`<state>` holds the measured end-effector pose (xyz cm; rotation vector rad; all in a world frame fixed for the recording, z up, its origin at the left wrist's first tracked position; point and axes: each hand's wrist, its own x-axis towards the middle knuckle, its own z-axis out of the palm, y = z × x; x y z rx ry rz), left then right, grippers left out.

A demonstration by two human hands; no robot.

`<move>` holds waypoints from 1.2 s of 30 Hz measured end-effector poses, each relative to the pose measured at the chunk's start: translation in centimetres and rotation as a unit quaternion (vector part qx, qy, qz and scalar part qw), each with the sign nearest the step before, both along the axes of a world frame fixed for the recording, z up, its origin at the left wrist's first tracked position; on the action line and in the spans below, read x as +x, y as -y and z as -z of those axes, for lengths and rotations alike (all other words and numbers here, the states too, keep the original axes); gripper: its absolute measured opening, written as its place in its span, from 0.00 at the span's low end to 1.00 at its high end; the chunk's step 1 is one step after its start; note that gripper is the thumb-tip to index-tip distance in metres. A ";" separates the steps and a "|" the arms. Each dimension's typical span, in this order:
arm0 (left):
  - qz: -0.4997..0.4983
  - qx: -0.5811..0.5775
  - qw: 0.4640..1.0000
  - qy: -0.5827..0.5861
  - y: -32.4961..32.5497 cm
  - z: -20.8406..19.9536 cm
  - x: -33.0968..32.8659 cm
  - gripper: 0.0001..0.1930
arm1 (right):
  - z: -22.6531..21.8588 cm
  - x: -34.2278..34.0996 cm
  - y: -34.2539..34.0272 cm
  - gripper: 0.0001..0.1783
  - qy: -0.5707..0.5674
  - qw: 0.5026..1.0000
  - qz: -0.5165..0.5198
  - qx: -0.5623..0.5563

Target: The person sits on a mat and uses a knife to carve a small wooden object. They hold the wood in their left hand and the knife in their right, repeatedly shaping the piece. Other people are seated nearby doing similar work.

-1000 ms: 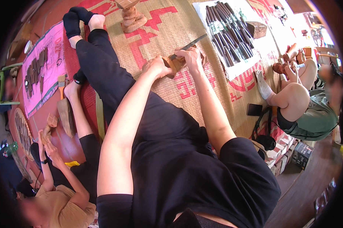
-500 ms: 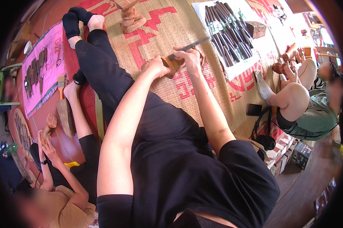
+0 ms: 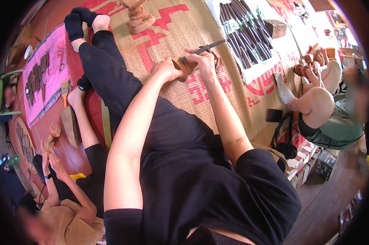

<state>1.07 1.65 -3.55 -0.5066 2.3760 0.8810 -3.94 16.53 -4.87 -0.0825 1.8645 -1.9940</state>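
My left hand (image 3: 165, 70) is closed around the left end of a brown carved wooden piece (image 3: 184, 68), above the woven mat. In my right hand (image 3: 206, 66) is a long flat grey file (image 3: 211, 46). One end of the file rests against the top of the wood, and the other sticks out past my fingers to the upper right. My right fingers wrap over the file close to the wood. The lower side of the wooden piece and part of its right end are hidden by my hands.
A white cloth (image 3: 250, 75) with several dark-handled carving tools (image 3: 250, 36) lies at the upper right, beside a wooden block (image 3: 275, 28). A carved wooden figure (image 3: 140, 19) stands ahead. Co-workers sit at both sides. A phone (image 3: 273, 115) lies at right, a pink cloth (image 3: 55, 73) with tools at left.
The file has shifted slightly along the wood, with my right hand moving a little to the left. My left hand keeps its hold on the wooden piece.
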 end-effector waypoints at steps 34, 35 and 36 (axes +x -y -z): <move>0.007 0.036 0.999 0.016 0.4 -0.1 -0.3 0.46 | 0.2 0.1 0.7 0.16 0.033 0.999 0.003 -0.018; 0.010 0.051 0.998 0.019 0.5 0.3 -0.4 0.45 | 0.4 -0.1 0.8 0.16 0.033 0.999 0.007 -0.022; 0.001 0.030 1.000 0.003 0.4 0.7 -0.3 0.45 | 0.9 -0.4 0.6 0.16 0.048 0.998 0.028 -0.019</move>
